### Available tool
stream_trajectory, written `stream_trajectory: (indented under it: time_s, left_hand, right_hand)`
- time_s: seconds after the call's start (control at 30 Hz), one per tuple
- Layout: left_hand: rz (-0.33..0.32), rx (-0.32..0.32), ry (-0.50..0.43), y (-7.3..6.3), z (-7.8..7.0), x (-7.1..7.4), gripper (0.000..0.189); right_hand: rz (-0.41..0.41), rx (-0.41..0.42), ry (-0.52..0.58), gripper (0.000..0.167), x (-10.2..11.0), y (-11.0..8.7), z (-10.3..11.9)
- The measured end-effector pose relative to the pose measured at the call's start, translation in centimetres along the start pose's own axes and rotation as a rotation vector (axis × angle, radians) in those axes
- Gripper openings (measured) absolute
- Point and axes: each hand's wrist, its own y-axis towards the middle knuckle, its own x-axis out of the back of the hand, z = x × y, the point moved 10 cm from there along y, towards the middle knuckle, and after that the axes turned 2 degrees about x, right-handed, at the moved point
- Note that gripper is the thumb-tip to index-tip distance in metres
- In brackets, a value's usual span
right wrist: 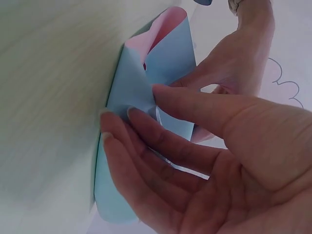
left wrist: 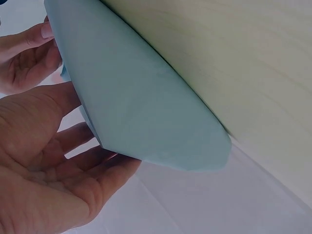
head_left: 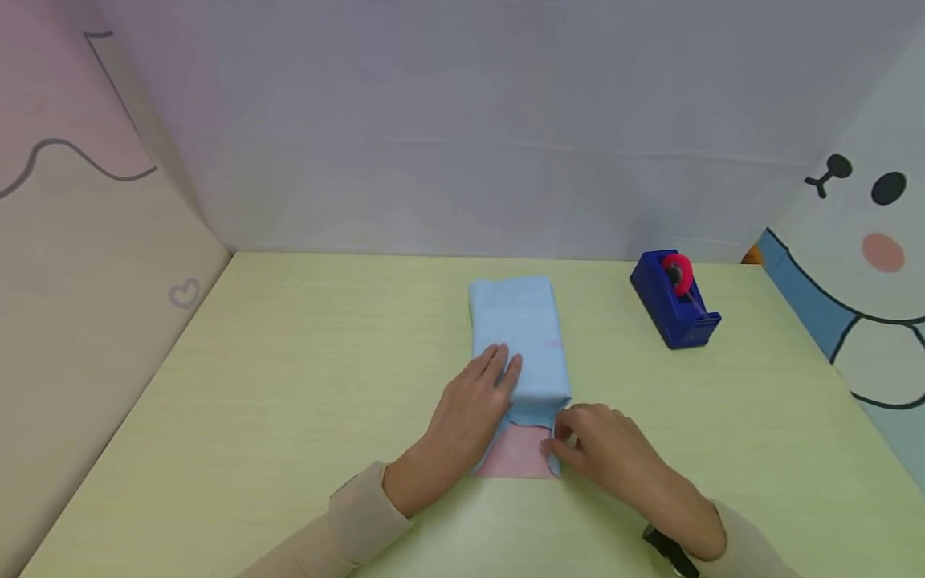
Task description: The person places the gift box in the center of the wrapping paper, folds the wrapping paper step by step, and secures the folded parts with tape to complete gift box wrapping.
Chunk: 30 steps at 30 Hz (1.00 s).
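I find the parcel (head_left: 531,373) lying flat on the surface (head_left: 325,345), left of the tape dispenser (head_left: 670,311) and nearer to me than it. At the end reaching toward me past the tape dispenser, the blue paper is unsealed and its pink inner side (head_left: 515,455) is exposed. My left hand (head_left: 466,413) rests on the parcel, on the half away from the tape dispenser, fingers straight and clamped on nothing. My right hand (head_left: 614,449), on the tape dispenser's side of the parcel, has thumb and forefinger together, pinching the side flap (right wrist: 134,87). The contents are hidden; from the flat top and straight edges I judge them boxy, fairly firm and light. The paper I rate thin, smooth and pliable: it should take a crease readily, spring back if let go, and wrinkle or tear under a hard pull. The sound hold on the flap is a light fingertip pinch near its fold, on the long side facing the tape dispenser. For the whole parcel, I recommend flat palms on both long sides, since the loose end offers no firm grip and the smooth faces could slide.
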Motion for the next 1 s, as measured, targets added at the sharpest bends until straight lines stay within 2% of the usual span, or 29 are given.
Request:
stream_trajectory:
  time_s: [0.3, 0.57, 1.0]
  left_hand:
    - [0.003, -0.007, 0.002, -0.1, 0.0, 0.0, 0.045]
    - [0.014, -0.010, -0.005, -0.1, 0.0, -0.1, 0.045]
    - [0.021, -0.007, 0.000, 0.0, 0.0, -0.1, 0.047]
  right_hand:
    - [-0.048, 0.082, 0.009, 0.014, 0.2, 0.1, 0.7]
    - [-0.049, 0.118, 0.025, 0.014, 0.1, 0.0, 1.1]
    - [-0.081, 0.210, -0.072, 0.027, 0.0, -0.5, 2.1]
